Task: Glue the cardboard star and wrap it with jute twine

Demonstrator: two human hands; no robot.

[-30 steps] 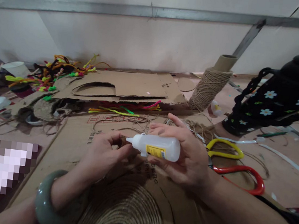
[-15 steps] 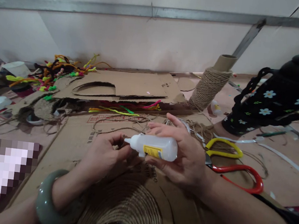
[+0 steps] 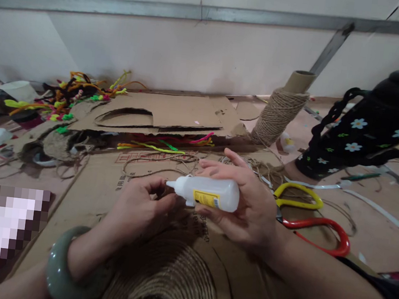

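Cardboard (image 3: 81,203): room to left edge. Bottle (image 3: 221,193): crosswise, nozzle left, held by your right hand (image 3: 253,211). Your left hand (image 3: 140,205): fingers bent, grip unclear.

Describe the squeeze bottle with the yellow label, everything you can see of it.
The squeeze bottle looks like translucent whitish plastic, with a rounded base, a tapered white nozzle and a yellow label with print too small to read. It's held roughly sideways above cardboard by the right hand, nozzle toward the left hand. Whether the tip touches anything, and how full it is, I can't tell.
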